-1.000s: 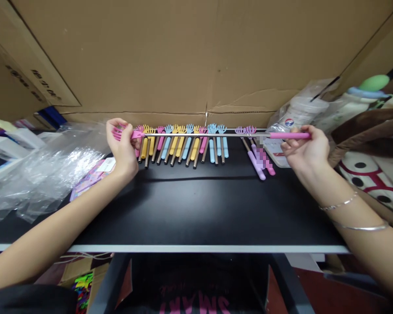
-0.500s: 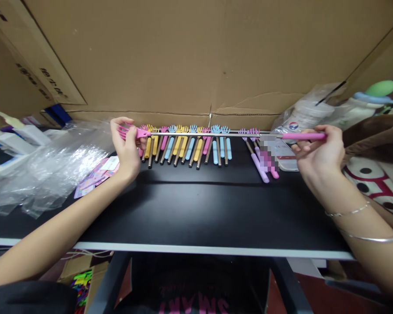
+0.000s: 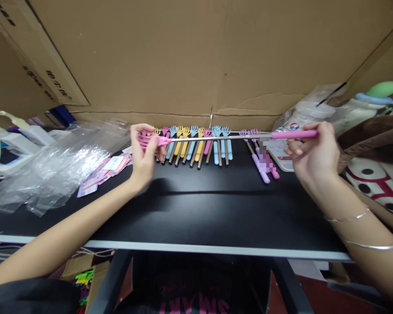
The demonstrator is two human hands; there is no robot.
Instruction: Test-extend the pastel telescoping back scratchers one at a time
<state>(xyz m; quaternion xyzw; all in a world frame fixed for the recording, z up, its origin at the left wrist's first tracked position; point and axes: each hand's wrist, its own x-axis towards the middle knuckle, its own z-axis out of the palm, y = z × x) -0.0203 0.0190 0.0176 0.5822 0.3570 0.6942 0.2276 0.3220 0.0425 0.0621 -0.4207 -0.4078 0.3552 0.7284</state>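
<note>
I hold a pink telescopic back scratcher (image 3: 216,137) stretched out level above the black table (image 3: 196,209). My left hand (image 3: 144,152) is closed on its claw-shaped pink head. Its pink handle is pinched in the closed fingers of my right hand (image 3: 309,152). The thin metal rod spans between the hands. Behind it, a row of collapsed scratchers (image 3: 193,146) in yellow, blue and pink lies side by side at the table's back. Two or three purple and pink ones (image 3: 260,161) lie apart to the right.
Crumpled clear plastic bags (image 3: 52,165) and pink printed cards (image 3: 101,172) lie at the left. A bagged white item (image 3: 298,120) and patterned fabric (image 3: 376,179) sit at the right. Cardboard walls (image 3: 196,56) close the back. A white-edged table front (image 3: 196,249) runs below.
My left hand has moved right with the scratcher's head, so the extended rod is shorter. My right hand stays near the same place on the handle.
</note>
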